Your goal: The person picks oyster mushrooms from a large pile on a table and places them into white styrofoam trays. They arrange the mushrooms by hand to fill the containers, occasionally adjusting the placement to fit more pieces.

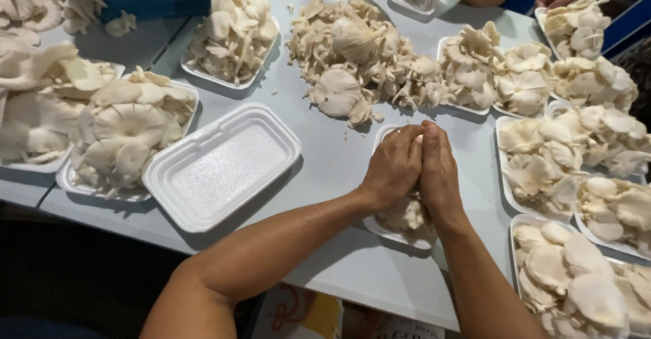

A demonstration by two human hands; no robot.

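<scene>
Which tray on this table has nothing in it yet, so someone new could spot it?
Start at the big loose mushroom heap in the middle of the pale table. Look down and left of it, beside the left hand: the white foam tray lying at an angle. Unlike every neighbouring tray, it holds no mushrooms.

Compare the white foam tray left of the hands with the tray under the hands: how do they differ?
The foam tray on the left is empty, its whole floor bare; the tray under the hands holds oyster mushrooms. The left tray lies fully in view and untouched, while the other is mostly covered by the left hand and right hand, pressed together over its mushrooms. Both are white foam trays with rounded corners on the same pale table.
</scene>
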